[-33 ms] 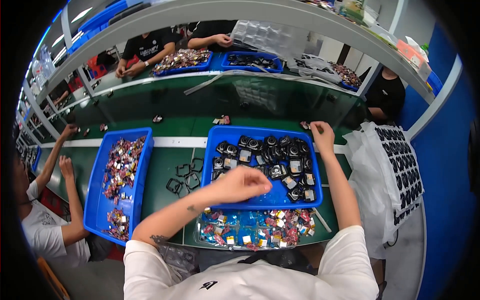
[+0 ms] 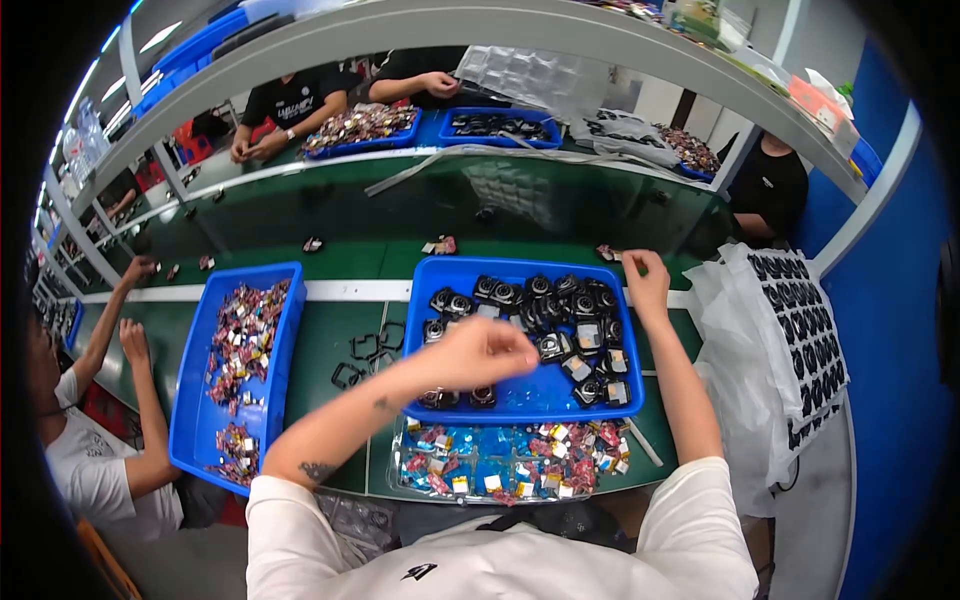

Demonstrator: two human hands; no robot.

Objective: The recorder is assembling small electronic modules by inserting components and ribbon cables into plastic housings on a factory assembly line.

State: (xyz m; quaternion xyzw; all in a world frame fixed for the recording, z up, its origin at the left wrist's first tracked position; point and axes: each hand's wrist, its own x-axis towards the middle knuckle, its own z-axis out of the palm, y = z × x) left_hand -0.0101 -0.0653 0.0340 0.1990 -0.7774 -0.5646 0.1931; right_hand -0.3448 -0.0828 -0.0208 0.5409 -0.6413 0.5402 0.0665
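Note:
My left hand (image 2: 488, 352) hovers above a blue tray (image 2: 520, 408) of black camera-like modules (image 2: 590, 300). Its fingers are drawn together as in a pinch, slightly smeared, and anything between them is hidden. Past the tray's far right corner is my right hand (image 2: 646, 275), its fingers loosely bent and apart, with nothing visible in them. Just left of its fingertips, a small red-and-white electronic part (image 2: 608, 253) lies on the green belt. Several thin black frames (image 2: 365, 347) lie left of the tray, partly behind my left forearm.
A long blue bin (image 2: 190, 400) holds red circuit boards with white pieces. More lie in a clear plastic tray (image 2: 480, 465) near me. White sheeting and a sheet of black parts (image 2: 800, 330) stand at right. A co-worker (image 2: 110, 450) sits at left; others work across the belt.
My left hand has risen a little away from me over the tray, uncovering modules near its front left. My right hand has drawn slightly back from the small part.

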